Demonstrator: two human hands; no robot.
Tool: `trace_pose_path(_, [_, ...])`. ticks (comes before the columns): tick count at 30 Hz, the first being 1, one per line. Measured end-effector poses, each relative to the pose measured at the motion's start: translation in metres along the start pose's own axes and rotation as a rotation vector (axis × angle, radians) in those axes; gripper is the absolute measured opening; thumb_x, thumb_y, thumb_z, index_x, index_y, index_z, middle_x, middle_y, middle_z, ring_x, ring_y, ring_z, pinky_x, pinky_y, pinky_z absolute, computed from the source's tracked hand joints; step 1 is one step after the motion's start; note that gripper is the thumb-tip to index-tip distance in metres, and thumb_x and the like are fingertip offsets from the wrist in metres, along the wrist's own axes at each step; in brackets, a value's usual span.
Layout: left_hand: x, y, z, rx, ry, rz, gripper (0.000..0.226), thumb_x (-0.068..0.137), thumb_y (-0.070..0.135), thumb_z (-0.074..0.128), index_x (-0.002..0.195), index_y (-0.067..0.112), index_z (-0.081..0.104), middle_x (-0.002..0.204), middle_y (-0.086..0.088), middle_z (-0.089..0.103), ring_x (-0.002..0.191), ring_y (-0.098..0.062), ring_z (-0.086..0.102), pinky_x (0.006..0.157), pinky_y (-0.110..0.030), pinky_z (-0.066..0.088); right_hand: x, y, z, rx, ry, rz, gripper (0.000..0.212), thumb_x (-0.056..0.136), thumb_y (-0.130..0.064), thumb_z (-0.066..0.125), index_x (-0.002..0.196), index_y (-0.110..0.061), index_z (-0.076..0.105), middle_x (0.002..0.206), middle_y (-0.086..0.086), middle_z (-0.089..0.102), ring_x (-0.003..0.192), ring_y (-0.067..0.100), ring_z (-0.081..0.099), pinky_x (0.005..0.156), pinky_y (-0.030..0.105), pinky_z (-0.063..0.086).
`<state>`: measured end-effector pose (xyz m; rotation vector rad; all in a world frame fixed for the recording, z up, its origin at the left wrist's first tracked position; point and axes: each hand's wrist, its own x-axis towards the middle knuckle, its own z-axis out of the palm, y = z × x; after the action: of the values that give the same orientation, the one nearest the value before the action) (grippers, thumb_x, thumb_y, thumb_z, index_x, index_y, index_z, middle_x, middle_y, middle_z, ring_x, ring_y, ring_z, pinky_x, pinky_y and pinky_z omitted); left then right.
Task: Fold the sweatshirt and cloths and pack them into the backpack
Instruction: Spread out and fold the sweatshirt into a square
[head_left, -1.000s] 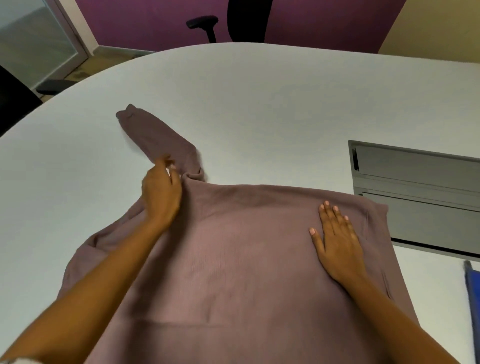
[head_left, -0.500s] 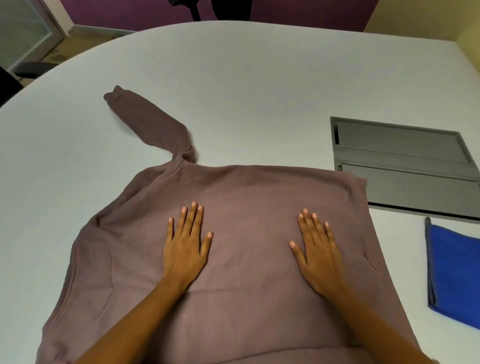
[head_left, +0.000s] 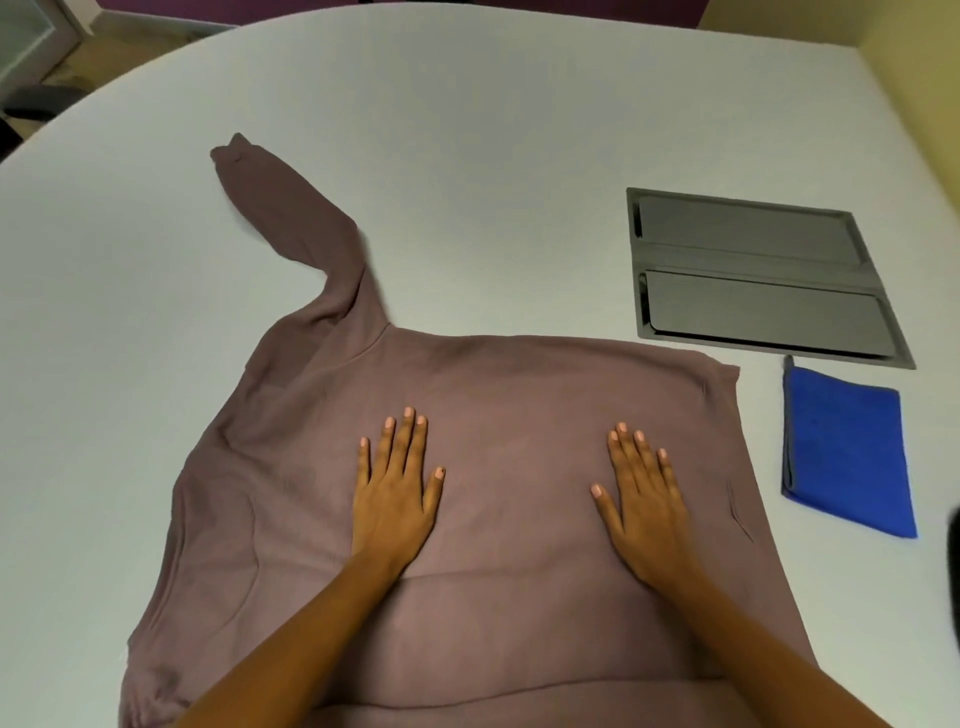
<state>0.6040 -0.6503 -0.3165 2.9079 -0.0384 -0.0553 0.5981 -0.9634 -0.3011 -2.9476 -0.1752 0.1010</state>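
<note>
A mauve sweatshirt (head_left: 509, 395) lies spread flat on the white table (head_left: 467, 130), one sleeve (head_left: 296, 218) stretched up to the far left. My left hand (head_left: 397, 493) presses flat on its middle with fingers straight. My right hand (head_left: 641, 499) lies flat on the cloth further right, fingers straight too. A folded blue cloth (head_left: 849, 457) rests on the table just right of the sweatshirt. A dark shape (head_left: 955, 571) shows at the right edge; I cannot tell what it is.
A grey metal cable hatch (head_left: 753, 275) is set into the table at the right, beyond the blue cloth. The table's curved far edge runs along the top left, with floor and a chair base (head_left: 41, 98) past it.
My left hand let go of the sleeve base and came down flat on the sweatshirt's middle. The view tilted down and right, bringing the blue cloth into sight.
</note>
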Motion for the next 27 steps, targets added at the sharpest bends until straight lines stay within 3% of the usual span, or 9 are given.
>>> trace_pose_path(10, [0.006, -0.002, -0.016, -0.15, 0.054, -0.039, 0.065, 0.098, 0.047, 0.02, 0.153, 0.013, 0.019, 0.16, -0.003, 0.017, 0.148, -0.019, 0.01, 0.121, -0.039, 0.001, 0.019, -0.038, -0.006, 0.112, 0.05, -0.088, 0.066, 0.1, -0.046, 0.023, 0.152, -0.006, 0.019, 0.16, 0.006, 0.015, 0.149, 0.017, 0.007, 0.121, 0.038, 0.007])
trace_pose_path(14, [0.035, -0.032, -0.027, -0.102, 0.101, -0.162, 0.067, 0.096, 0.047, 0.015, 0.152, 0.01, 0.019, 0.16, -0.006, 0.014, 0.148, -0.022, 0.007, 0.12, -0.043, -0.003, 0.051, -0.063, 0.002, 0.122, 0.019, -0.131, 0.068, 0.101, -0.05, 0.019, 0.152, -0.005, 0.019, 0.161, 0.006, 0.013, 0.149, 0.017, 0.004, 0.121, 0.037, 0.006])
trace_pose_path(18, [0.03, -0.059, -0.021, -0.06, 0.06, -0.112, 0.066, 0.097, 0.047, 0.013, 0.153, 0.013, 0.017, 0.16, -0.003, 0.015, 0.148, -0.018, 0.008, 0.12, -0.046, 0.005, 0.063, -0.067, 0.013, 0.104, -0.027, -0.132, 0.07, 0.1, -0.053, 0.011, 0.152, -0.005, 0.017, 0.161, 0.006, 0.012, 0.148, 0.016, 0.003, 0.121, 0.032, 0.002])
trace_pose_path(27, [0.002, -0.056, -0.015, -0.04, 0.08, -0.139, 0.062, 0.099, 0.043, 0.019, 0.153, 0.014, 0.016, 0.16, -0.003, 0.015, 0.148, -0.018, 0.008, 0.121, -0.044, 0.006, 0.046, -0.057, 0.018, 0.102, 0.013, -0.222, 0.066, 0.101, -0.047, 0.021, 0.152, -0.006, 0.018, 0.16, 0.004, 0.012, 0.149, 0.018, 0.008, 0.121, 0.035, 0.008])
